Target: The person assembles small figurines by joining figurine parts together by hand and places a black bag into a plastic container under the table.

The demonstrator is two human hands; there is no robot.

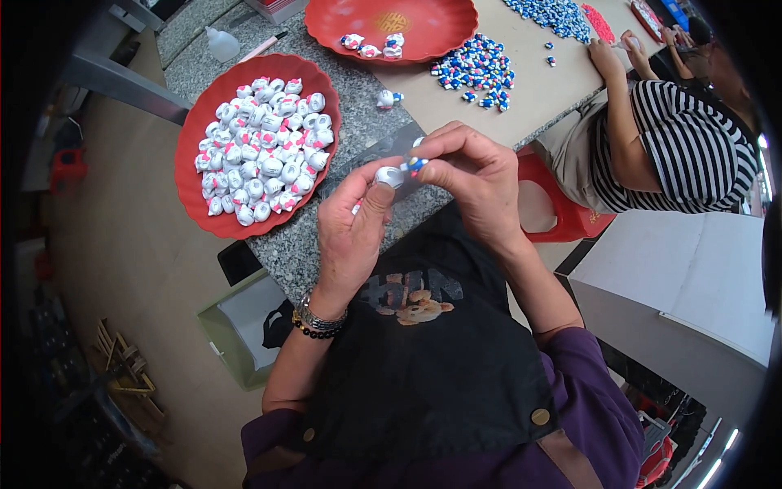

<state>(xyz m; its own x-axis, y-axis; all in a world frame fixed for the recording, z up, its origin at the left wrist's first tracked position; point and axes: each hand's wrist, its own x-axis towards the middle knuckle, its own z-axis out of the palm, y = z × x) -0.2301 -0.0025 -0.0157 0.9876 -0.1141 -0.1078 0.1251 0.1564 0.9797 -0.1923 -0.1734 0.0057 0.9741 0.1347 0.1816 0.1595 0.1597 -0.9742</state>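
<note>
My left hand (349, 232) pinches a small white figurine head (389, 176) between thumb and fingers, its round opening showing. A bit of pink shows by the left palm, partly hidden. Close against the head, my right hand (487, 186) holds a tiny blue, white and yellow figurine body (414, 165) between thumb and index finger. Whether the two pieces touch, I cannot tell. Left of my hands stands a red scalloped tray (189, 175) heaped with white figurine heads (269, 155) with pink bows.
Another red tray (440, 33) holds several figurines at the far side. Beyond my right hand lies a pile of blue and white bodies (474, 72). A single figurine (386, 99) sits on the granite table (350, 98). A white bottle (221, 44) is far left; a striped-shirted co-worker (688, 138) sits right.
</note>
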